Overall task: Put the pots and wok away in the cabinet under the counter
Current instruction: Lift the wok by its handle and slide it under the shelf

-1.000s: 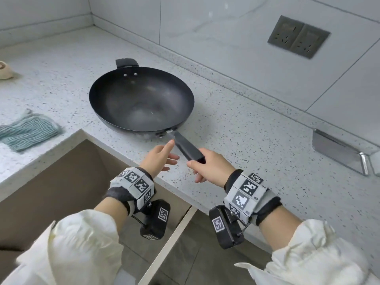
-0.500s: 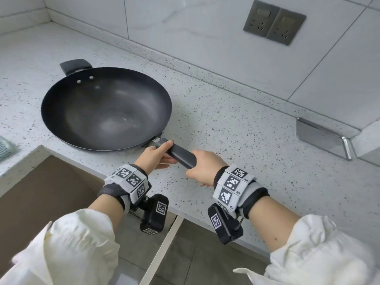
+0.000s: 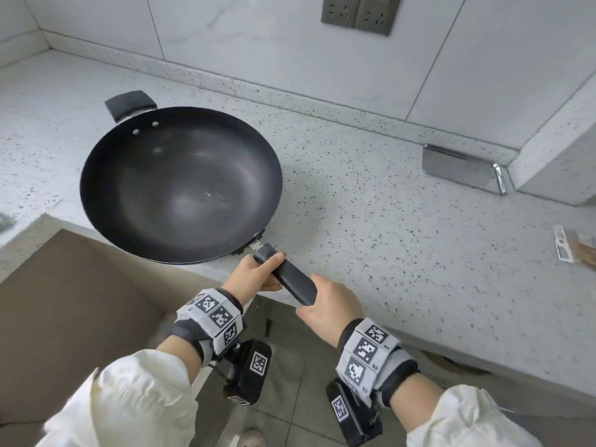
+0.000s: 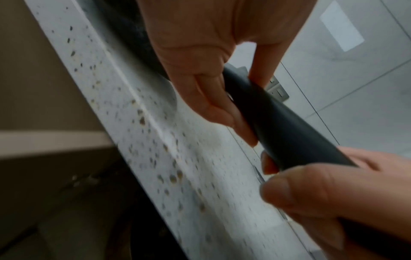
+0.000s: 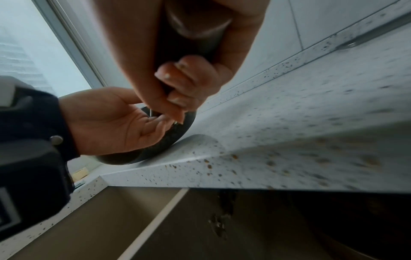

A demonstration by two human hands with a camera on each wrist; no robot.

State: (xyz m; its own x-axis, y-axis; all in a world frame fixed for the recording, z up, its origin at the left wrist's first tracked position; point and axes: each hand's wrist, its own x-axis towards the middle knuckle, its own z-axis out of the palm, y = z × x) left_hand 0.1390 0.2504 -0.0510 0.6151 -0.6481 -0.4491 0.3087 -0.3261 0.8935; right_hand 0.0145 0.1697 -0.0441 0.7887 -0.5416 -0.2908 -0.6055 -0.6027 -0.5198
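A black wok sits on the speckled counter close to its front edge, with a short helper handle at the far side. Its long dark handle sticks out over the edge towards me. My left hand grips the handle near the wok, thumb on top; the left wrist view shows the fingers curled under the handle. My right hand grips the handle's end, its fingers wrapped round it in the right wrist view.
Below the counter edge a beige cabinet door stands open at the left, with grey floor tiles beneath my wrists. A shiny metal piece lies at the back right. Wall sockets sit above. A small packet lies far right.
My left hand has closed round the handle near the wok, where a second ago it hovered beside it. The wok has come nearer the counter's front edge.
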